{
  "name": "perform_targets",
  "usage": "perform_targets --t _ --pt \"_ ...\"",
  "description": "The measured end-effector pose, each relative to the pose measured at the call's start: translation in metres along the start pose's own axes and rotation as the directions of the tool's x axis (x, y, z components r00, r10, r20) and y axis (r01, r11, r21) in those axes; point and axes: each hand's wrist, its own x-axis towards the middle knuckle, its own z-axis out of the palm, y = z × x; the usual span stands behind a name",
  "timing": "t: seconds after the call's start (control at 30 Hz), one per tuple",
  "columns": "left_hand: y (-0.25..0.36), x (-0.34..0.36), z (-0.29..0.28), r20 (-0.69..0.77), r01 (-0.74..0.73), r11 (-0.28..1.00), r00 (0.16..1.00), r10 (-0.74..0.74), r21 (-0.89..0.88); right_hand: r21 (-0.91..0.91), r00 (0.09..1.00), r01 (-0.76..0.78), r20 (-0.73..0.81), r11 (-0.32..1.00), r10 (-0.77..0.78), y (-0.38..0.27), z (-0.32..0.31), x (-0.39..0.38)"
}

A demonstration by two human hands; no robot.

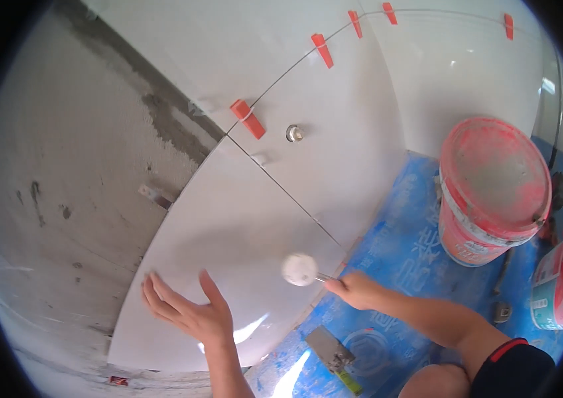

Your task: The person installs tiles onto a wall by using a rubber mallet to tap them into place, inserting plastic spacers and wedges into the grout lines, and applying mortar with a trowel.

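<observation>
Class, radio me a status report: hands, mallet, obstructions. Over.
Left hand open by lower wall tile. Right hand gripping white-headed mallet, tile contact unclear. Nothing visibly blocking mallet; trowel on blue floor sheet.

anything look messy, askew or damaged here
Mostly mess: the trowel lying on the blue floor covering is caked with grey material, and the red bucket lid is smeared grey, so both look uncleaned. The white wall tile behind the mallet in the right hand shows no clear crack.
</observation>
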Motion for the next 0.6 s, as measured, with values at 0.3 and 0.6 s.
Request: perform_targets --t 0.3,0.6 --pt "0.082 0.161 0.040 -0.197 -0.479 0.825 0.877 0.438 -0.301 -0.091 0.905 -0.349 0.227 0.933 0.361 0.143 0.054 -0.171" --pt "0.098 0.175 0.057 -0.187 -0.558 0.786 0.830 0.526 -0.265 -0.131 0.870 -0.320 0.351 0.938 0.346 0.148 0.043 -0.180"
